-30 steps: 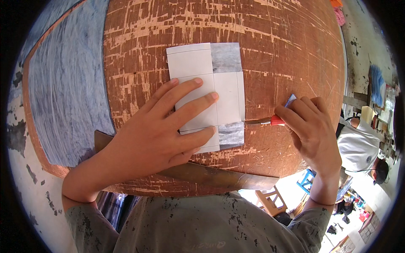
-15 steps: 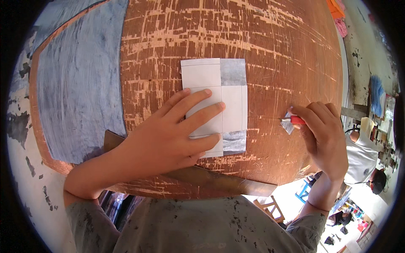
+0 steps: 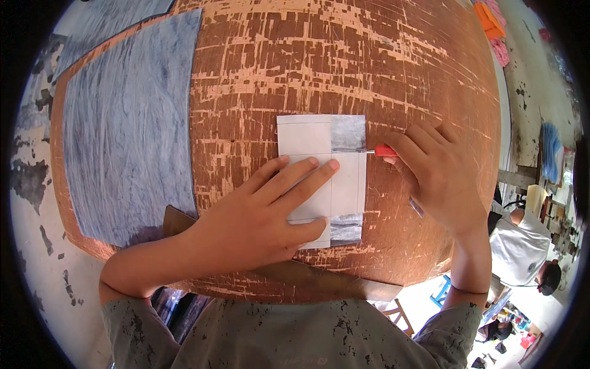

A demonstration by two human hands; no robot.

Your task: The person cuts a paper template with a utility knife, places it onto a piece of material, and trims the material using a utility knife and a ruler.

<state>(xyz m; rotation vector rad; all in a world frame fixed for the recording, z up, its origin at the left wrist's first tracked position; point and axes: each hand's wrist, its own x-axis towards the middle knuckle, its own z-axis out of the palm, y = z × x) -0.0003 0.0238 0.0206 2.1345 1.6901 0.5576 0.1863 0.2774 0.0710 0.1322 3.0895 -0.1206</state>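
Note:
A white paper pattern with ruled lines lies over grey-blue streaked sheet pieces, which show at its upper and lower right corners. My left hand rests flat across the white paper, fingers spread, pressing on its middle and lower left. In my right hand is a small red-handled tool with a thin metal tip. That tip reaches the right edge of the upper grey-blue piece, just above the wider part of the paper. The exact kind of tip is too small to make out.
Worn brown board with many scratches lies under everything. A large grey-blue sheet covers its left side. A long dark flat strip lies along the near edge. At far right a person sits beyond the board.
My right hand has moved left and slightly up, bringing the red-handled tool from the bare board to the paper's edge. My left hand stays on the paper; the whole view has shifted slightly.

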